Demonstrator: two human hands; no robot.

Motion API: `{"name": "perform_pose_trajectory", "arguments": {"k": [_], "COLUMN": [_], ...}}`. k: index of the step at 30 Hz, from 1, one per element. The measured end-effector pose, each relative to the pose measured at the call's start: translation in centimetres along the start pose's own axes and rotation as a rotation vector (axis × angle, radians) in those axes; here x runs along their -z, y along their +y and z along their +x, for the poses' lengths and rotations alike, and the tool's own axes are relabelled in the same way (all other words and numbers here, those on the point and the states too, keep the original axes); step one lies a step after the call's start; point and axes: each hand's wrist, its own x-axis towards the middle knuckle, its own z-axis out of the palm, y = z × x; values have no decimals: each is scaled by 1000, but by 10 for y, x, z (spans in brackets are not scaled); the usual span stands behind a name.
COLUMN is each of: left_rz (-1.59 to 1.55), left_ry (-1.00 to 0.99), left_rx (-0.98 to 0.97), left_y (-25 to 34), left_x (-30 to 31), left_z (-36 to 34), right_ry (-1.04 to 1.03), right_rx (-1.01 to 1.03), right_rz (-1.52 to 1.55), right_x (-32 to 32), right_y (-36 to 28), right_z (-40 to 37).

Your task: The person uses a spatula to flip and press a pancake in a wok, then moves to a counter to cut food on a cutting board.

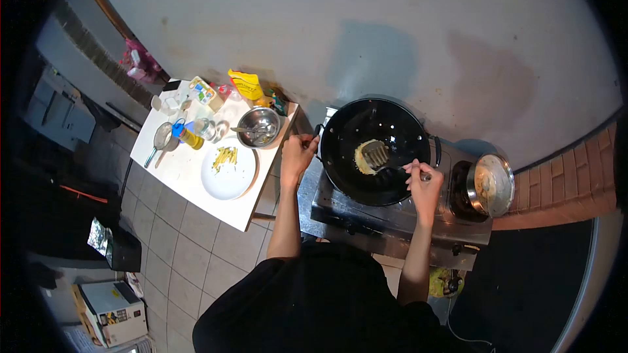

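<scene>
A black wok sits on a steel gas stove. My left hand grips the wok's handle at its left rim. My right hand holds a slotted spatula whose blade lies on a small yellow patty of food in the middle of the wok.
A pot with a steel lid stands on the right burner. Left of the stove, a white table carries a white plate with yellow strips, a steel bowl, a strainer, bottles and a yellow packet. Tiled floor lies below.
</scene>
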Motion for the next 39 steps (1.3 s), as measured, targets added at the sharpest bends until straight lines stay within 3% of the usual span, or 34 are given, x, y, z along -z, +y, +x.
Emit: {"name": "perform_pose_trajectory", "arguments": {"k": [11, 19, 25, 27, 29, 33, 39], "left_rz": [-12, -119, -211, -265, -405, -579, -423], "left_ry": [-2, 10, -21, -27, -21, -189, -138], "left_rx": [17, -32, -35, 37, -97, -80, -135], "left_y": [-2, -15, -17, -5, 3, 28, 33], "left_x": [11, 22, 35, 38, 30, 5, 8], "left_z": [-11, -14, -3, -2, -2, -22, -43], "right_ry": [-53, -29, 87, 156, 238, 339, 323], "right_rx": [-5, 92, 41, 66, 21, 48, -4], "right_rz": [37, -137, -147, -297, -365, -114, 66], "right_x": [-15, -24, -32, -35, -32, -48, -32], "right_y": [16, -15, -45, -61, -51, -42, -33], "right_z": [9, 12, -16, -30, -38, -42, -42]}}
